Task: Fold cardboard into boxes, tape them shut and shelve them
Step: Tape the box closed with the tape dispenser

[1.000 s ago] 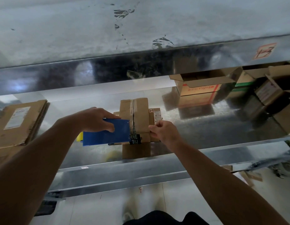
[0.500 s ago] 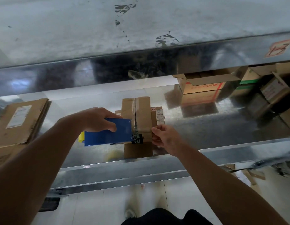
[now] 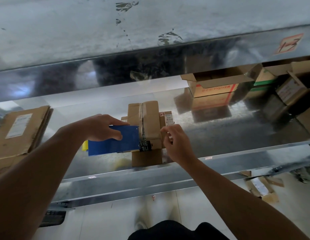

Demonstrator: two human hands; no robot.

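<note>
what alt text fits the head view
A left hand holds a blue tape dispenser against a small box on a metal shelf while the right hand holds the box's right edge. Flat cardboard lies left; open boxes sit far right.

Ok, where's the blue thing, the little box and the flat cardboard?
blue tape dispenser (image 3: 116,147): head view, flat blue side.
small box (image 3: 150,118): head view, top flap.
flat cardboard (image 3: 34,129): head view, top sheet.

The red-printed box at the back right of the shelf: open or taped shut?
Open. The red-printed box has its top flaps splayed outward, leaving the top uncovered.
</note>
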